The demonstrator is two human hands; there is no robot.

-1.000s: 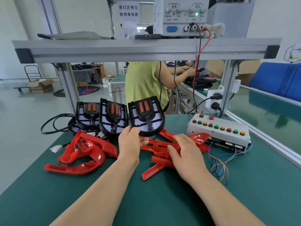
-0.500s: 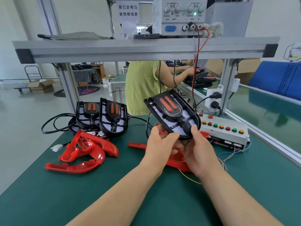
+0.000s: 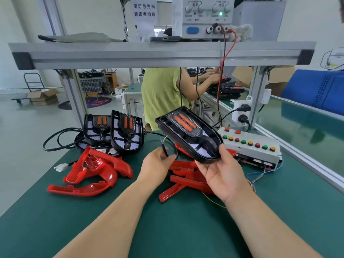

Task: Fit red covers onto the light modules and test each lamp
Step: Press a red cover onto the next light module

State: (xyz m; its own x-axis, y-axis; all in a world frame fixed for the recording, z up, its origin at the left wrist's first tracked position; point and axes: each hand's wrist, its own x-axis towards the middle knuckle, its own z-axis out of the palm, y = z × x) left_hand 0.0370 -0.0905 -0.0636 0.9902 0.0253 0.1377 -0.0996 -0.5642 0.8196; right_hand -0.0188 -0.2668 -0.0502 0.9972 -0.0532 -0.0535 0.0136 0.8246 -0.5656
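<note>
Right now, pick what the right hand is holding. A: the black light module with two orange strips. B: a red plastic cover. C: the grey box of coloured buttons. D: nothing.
A: the right hand grips the rounded end of the black light module with two orange strips, raised above the red plastic covers, while the left hand pinches its thin black cable.

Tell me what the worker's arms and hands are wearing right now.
Both grips are bare hands: left hand and right hand show no gloves, rings or watch. Forearms are uncovered to the frame edge; no sleeves or wristbands.
</note>
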